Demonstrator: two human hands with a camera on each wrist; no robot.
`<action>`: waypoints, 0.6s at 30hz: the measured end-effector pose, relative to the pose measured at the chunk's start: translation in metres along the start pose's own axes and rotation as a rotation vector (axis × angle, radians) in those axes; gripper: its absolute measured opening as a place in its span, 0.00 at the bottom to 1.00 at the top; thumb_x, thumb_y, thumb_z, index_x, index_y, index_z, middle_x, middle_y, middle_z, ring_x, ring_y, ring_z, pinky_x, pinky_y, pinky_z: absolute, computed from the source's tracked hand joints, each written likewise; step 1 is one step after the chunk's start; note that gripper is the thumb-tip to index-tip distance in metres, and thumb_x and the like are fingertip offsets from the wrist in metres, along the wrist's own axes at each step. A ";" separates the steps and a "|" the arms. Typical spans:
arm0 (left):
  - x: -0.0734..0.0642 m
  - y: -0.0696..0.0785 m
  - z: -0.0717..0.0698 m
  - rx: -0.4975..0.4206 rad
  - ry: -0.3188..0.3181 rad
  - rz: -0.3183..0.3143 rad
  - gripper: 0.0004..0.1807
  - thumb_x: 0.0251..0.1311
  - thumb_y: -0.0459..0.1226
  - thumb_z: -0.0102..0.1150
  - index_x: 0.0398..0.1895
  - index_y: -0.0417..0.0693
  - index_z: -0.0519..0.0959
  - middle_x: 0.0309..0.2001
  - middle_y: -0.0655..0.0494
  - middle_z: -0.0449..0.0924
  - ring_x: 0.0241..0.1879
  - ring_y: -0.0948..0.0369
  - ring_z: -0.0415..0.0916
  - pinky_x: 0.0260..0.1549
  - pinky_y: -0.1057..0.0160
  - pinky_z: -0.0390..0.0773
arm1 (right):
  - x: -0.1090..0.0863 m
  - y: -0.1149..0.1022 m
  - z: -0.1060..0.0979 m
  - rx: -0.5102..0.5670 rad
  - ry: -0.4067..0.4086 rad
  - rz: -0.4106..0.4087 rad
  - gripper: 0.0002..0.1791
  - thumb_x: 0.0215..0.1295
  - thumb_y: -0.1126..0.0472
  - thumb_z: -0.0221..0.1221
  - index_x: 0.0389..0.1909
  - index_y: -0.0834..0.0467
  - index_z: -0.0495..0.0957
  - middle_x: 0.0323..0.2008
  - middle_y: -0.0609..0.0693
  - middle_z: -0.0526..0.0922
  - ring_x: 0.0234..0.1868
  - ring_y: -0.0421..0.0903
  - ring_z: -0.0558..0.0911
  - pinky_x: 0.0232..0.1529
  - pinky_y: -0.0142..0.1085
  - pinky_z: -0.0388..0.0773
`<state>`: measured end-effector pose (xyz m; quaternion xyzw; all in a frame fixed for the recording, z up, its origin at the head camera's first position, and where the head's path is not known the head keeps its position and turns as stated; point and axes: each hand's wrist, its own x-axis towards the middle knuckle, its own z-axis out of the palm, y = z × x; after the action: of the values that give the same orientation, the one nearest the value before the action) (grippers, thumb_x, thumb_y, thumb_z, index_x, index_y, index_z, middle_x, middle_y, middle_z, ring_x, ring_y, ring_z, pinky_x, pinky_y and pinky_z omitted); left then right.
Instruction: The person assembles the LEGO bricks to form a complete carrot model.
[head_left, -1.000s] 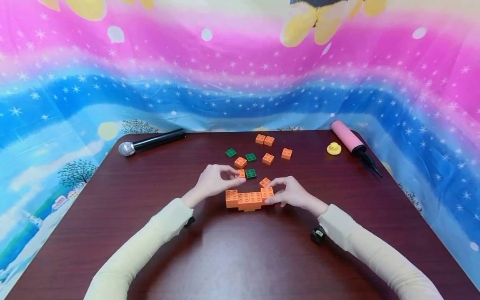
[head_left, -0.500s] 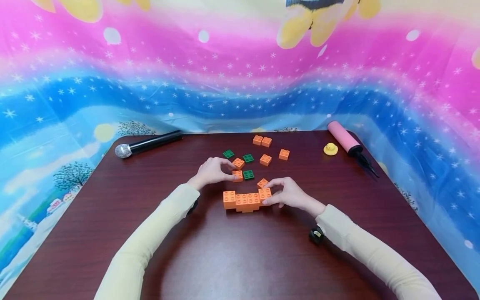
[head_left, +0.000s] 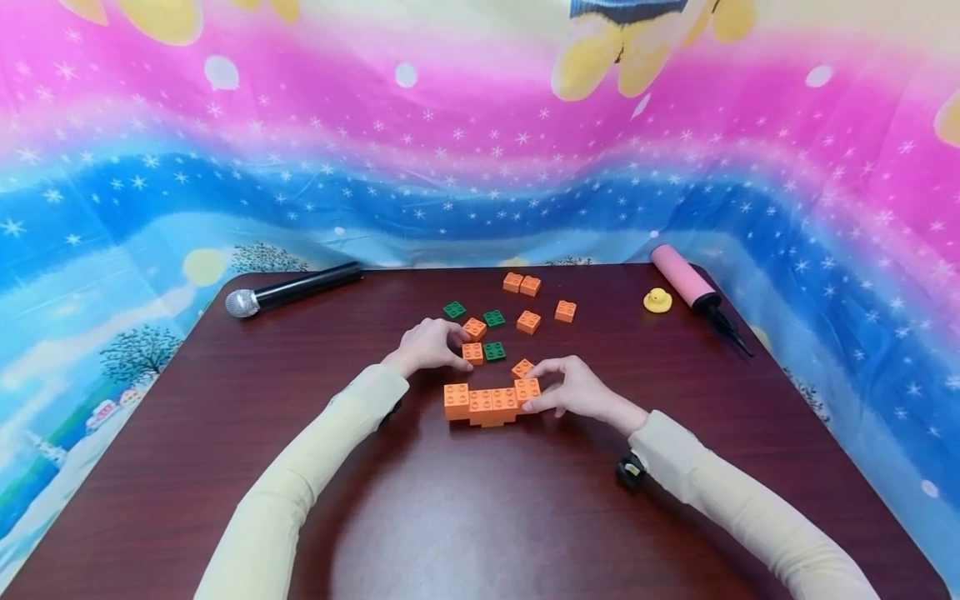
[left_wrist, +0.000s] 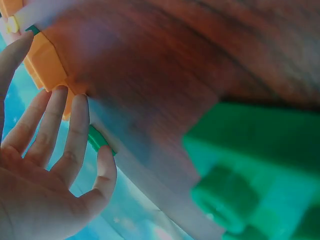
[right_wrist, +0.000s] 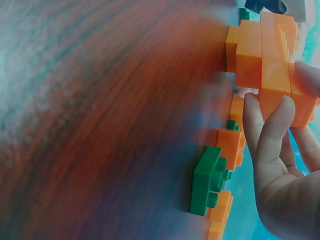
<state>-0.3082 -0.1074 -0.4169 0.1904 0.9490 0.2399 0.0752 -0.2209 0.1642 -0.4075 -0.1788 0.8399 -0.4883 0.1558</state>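
Assembly [head_left: 492, 403]: orange bricks joined in steps, raised at both ends, near the middle of the table [head_left: 420, 517].
Right hand [head_left: 581, 390]: thumb and fingers pinch the assembly's right end.
Left hand [head_left: 429, 343]: thumb and fingers apart around a loose orange brick [head_left: 472, 353]; whether they touch it cannot be told.
Green brick [head_left: 494, 351]: just right of that loose brick.
Farther back: microphone [head_left: 292, 290] at left, yellow duck [head_left: 657, 301] and pink cylinder [head_left: 684, 277] at right.

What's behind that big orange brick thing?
Behind the orange thing, at its right end, a loose orange brick peeks out; green bricks and orange ones lie farther back. The loose brick's lower part is covered.
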 end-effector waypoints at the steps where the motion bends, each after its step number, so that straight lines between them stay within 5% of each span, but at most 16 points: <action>1: 0.000 0.000 0.001 0.005 0.003 0.001 0.28 0.44 0.53 0.74 0.50 0.56 0.82 0.44 0.60 0.85 0.46 0.60 0.79 0.47 0.51 0.76 | 0.000 0.000 0.000 0.001 0.000 0.001 0.23 0.49 0.59 0.72 0.48 0.59 0.81 0.51 0.59 0.80 0.28 0.47 0.84 0.23 0.46 0.80; 10: -0.002 -0.001 0.001 0.007 0.050 0.006 0.20 0.44 0.52 0.73 0.41 0.56 0.85 0.38 0.60 0.85 0.39 0.61 0.80 0.41 0.56 0.78 | -0.001 -0.003 0.000 0.020 -0.010 0.024 0.24 0.50 0.59 0.72 0.49 0.59 0.80 0.51 0.60 0.80 0.30 0.48 0.85 0.26 0.46 0.82; 18: -0.015 0.004 -0.012 -0.106 0.069 0.032 0.19 0.47 0.48 0.72 0.42 0.51 0.83 0.40 0.55 0.84 0.38 0.60 0.79 0.41 0.57 0.79 | -0.003 -0.003 0.000 0.070 -0.035 0.044 0.26 0.50 0.58 0.72 0.51 0.61 0.78 0.50 0.61 0.81 0.33 0.47 0.86 0.29 0.44 0.83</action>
<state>-0.2958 -0.1153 -0.4040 0.1927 0.9338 0.2974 0.0488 -0.2182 0.1640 -0.4047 -0.1630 0.8230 -0.5108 0.1873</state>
